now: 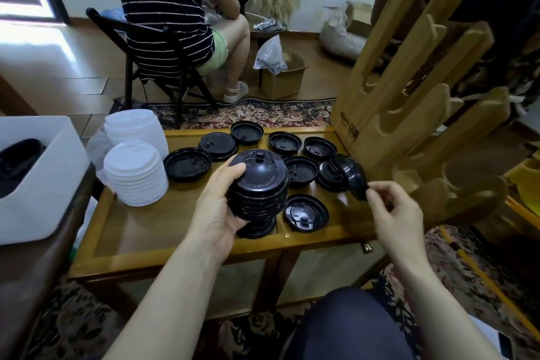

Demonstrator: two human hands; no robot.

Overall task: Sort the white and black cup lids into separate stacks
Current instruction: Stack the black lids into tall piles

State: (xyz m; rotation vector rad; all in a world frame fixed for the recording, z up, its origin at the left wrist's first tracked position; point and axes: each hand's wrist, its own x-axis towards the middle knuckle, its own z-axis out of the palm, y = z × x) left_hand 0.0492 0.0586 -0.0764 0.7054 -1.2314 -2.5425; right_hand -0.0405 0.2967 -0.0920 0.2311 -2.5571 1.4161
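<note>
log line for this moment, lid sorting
left hand grips black lid stack | right hand pinches black lid | white stacks done

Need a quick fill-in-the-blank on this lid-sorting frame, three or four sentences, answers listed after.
1. The left hand grips a stack of ____ lids.
2. The right hand pinches a single black lid by its ____.
3. The two white lid stacks stand on the table's ____ side.
4. The wooden rack stands at the table's ____ edge.

Missing words: black; rim; left; right
</note>
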